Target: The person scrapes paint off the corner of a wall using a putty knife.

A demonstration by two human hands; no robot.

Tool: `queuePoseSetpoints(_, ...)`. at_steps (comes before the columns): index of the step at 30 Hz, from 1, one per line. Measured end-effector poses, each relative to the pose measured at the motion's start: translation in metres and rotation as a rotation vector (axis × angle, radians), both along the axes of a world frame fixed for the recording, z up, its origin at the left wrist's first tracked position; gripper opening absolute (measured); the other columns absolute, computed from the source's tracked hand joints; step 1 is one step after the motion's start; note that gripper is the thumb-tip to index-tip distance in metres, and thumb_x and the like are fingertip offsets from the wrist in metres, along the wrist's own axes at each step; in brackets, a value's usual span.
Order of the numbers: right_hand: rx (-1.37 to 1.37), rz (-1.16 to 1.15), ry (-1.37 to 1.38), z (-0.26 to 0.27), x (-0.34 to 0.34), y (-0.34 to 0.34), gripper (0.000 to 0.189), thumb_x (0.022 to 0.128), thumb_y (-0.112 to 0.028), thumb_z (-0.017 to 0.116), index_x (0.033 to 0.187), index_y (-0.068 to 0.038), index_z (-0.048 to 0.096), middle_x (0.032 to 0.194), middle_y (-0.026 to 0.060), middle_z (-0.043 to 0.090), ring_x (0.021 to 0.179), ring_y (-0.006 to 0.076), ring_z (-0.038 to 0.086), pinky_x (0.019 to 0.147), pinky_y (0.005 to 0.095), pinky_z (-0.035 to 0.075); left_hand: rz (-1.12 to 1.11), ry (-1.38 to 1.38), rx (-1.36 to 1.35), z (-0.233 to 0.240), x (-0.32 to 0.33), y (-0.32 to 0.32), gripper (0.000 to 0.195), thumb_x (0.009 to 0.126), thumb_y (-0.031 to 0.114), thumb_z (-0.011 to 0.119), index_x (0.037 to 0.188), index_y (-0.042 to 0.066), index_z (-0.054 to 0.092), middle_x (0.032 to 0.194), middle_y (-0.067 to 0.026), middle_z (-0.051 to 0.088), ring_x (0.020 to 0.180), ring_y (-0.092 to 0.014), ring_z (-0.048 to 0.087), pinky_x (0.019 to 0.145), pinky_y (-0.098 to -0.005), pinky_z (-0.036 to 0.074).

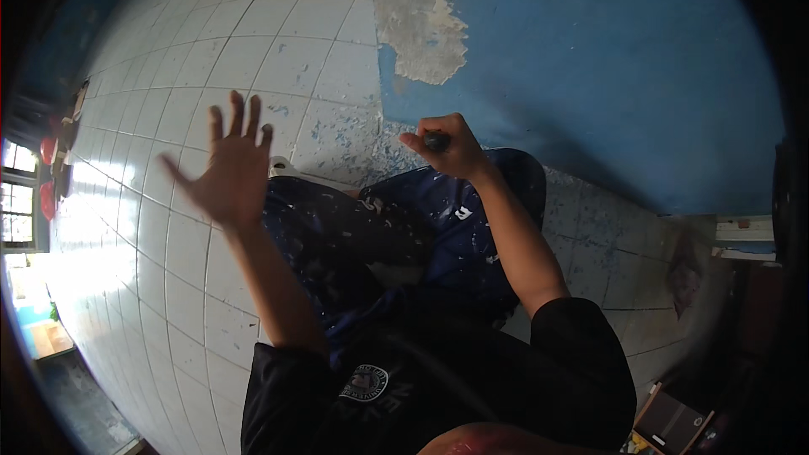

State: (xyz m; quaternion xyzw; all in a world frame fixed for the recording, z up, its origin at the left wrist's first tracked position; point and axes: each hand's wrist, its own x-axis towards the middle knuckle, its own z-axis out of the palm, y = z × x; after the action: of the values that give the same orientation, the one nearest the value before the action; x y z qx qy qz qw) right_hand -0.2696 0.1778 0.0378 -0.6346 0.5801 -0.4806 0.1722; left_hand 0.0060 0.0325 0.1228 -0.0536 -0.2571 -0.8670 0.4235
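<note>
My left hand point(234, 170) is raised over the tiled floor with its fingers spread and nothing in it. In front of the blue wall, my right hand point(455, 145) is closed around the dark handle point(437, 140) of a tool. Only the rounded end of that handle faces me; the rest of the tool is hidden by the fist. Ahead of the fist, the blue painted wall point(569, 76) has a large patch of bare grey plaster point(430, 25) with ragged paint edges. Paint flakes point(341, 133) lie along the wall's foot. My crossed legs point(404, 221) carry flakes too.
White floor tiles point(177, 253) stretch to the left, bright with window glare. A white object with a hole point(281, 166) lies beside my left knee. A crumpled cloth-like thing point(686, 272) is on the floor at right. A dark board-like box point(673, 417) stands at lower right.
</note>
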Motion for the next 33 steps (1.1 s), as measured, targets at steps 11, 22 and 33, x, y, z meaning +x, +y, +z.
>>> queuePoseSetpoints(11, -0.910, 0.097, -0.385, 0.160, 0.012, 0.020, 0.032, 0.091, -0.015, 0.048, 0.063, -0.010, 0.034, 0.050, -0.0018, 0.032, 0.044, 0.0094, 0.023, 0.049, 0.0319, 0.026, 0.356, -0.553, 0.580, -0.154, -0.039, -0.046, 0.043, 0.081, 0.059, 0.050, 0.086, 0.016, 0.057, 0.078, 0.0044, 0.053, 0.080, -0.015, 0.049, 0.072, -0.0317, 0.029)
queuePoseSetpoints(22, -0.927, 0.061, -0.074, 0.185, 0.021, -0.015, 0.038, 0.089, -0.013, 0.054, 0.059, -0.006, 0.031, 0.046, 0.0022, 0.038, 0.040, 0.0106, 0.032, 0.043, 0.0289, 0.028, 0.379, -0.613, 0.541, -0.167, -0.060, -0.048, 0.032, 0.088, 0.050, 0.049, 0.082, 0.019, 0.056, 0.070, 0.0068, 0.051, 0.069, -0.011, 0.048, 0.067, -0.0286, 0.029)
queuePoseSetpoints(33, -0.930, 0.043, -0.050, 0.194, 0.021, -0.009, 0.043, 0.091, -0.016, 0.051, 0.056, -0.010, 0.026, 0.044, -0.0003, 0.031, 0.040, 0.0098, 0.025, 0.044, 0.0293, 0.024, 0.370, -0.641, 0.449, -0.166, -0.056, -0.045, 0.025, 0.087, 0.046, 0.051, 0.081, 0.022, 0.054, 0.070, 0.0083, 0.049, 0.069, -0.010, 0.048, 0.070, -0.0288, 0.030)
